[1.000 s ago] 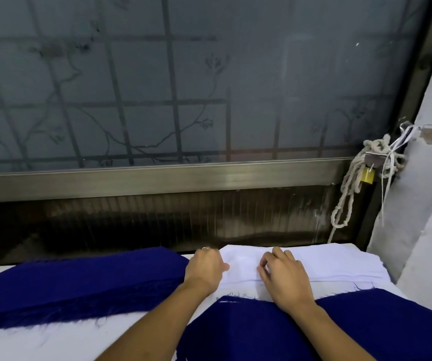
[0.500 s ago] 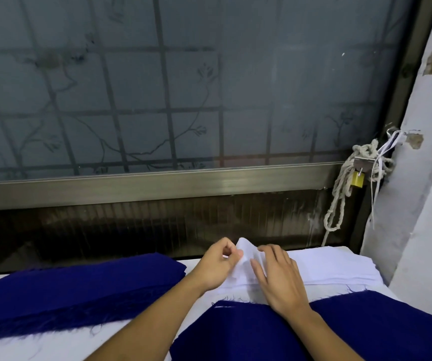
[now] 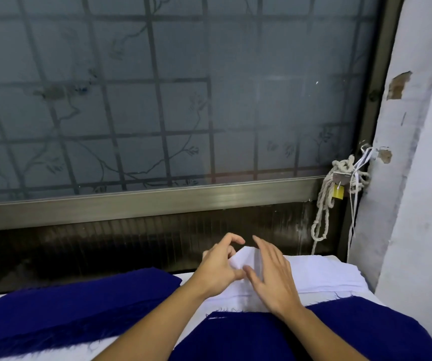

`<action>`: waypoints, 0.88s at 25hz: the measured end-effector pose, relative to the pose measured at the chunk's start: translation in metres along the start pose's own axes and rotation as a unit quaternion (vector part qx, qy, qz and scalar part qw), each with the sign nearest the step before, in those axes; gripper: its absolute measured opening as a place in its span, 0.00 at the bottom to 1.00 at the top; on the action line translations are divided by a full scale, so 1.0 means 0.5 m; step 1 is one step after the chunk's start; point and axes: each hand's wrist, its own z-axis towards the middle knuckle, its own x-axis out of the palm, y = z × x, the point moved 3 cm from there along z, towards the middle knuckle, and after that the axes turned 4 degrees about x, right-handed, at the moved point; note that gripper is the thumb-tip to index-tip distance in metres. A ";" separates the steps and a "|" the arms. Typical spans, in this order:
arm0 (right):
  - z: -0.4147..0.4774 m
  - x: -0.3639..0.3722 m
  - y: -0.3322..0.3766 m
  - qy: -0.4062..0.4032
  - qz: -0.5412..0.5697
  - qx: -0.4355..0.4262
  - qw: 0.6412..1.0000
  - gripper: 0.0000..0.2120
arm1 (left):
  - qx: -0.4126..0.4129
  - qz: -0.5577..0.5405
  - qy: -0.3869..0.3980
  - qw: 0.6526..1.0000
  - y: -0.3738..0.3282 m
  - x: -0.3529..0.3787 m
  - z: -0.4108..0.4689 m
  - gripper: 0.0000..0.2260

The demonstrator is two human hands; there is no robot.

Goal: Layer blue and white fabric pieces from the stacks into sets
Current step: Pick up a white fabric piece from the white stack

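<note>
Window (image 3: 209,87) behind tbl (image 3: 79,351) — blue stack (image 3: 79,300), white stack (image 3: 324,274).

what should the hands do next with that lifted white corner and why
Probably peel the top white piece off the white stack and draw it onto the blue piece in front: the left hand pinches its raised corner, and the right hand lies open beside it.

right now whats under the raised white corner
The white stack lies beneath the corner that the left hand pinches. Whatever is under the stack is covered.
</note>
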 end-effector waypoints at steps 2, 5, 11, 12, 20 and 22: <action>0.016 -0.038 0.017 0.026 0.042 0.046 0.998 0.21 | 0.025 0.019 0.015 0.999 -0.027 -0.015 -0.010 0.27; 0.021 -0.094 0.062 0.058 0.116 0.040 0.991 0.02 | 0.020 0.027 0.009 0.999 -0.065 -0.066 -0.030 0.22; -0.020 -0.162 0.177 0.107 0.100 -0.043 0.988 0.07 | 0.059 0.040 -0.132 0.989 -0.134 -0.197 -0.113 0.12; -0.028 -0.167 0.190 0.114 0.078 -0.050 0.989 0.08 | 0.058 0.033 -0.150 0.986 -0.142 -0.223 -0.133 0.12; -0.137 -0.185 0.270 0.148 0.044 -0.067 0.986 0.07 | 0.018 -0.041 -0.254 0.966 -0.147 -0.409 -0.313 0.12; -0.162 -0.179 0.286 0.144 0.044 -0.068 0.986 0.09 | 0.011 -0.047 -0.284 0.958 -0.145 -0.441 -0.354 0.13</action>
